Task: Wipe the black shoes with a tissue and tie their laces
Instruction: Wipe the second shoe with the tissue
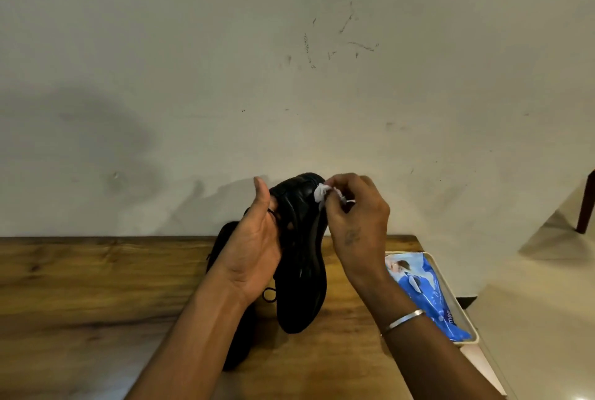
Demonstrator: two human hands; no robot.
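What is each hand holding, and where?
The left hand grips the raised black shoe at its midsection; the right hand pinches a crumpled tissue against the shoe's far end.

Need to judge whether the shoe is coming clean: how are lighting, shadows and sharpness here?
Head view: dim, warm light; the held black shoe reads as a near-flat dark mass, so dirt cannot be judged; the white tissue in the right hand stands out; soft shadows fall on the wall beside the left hand.
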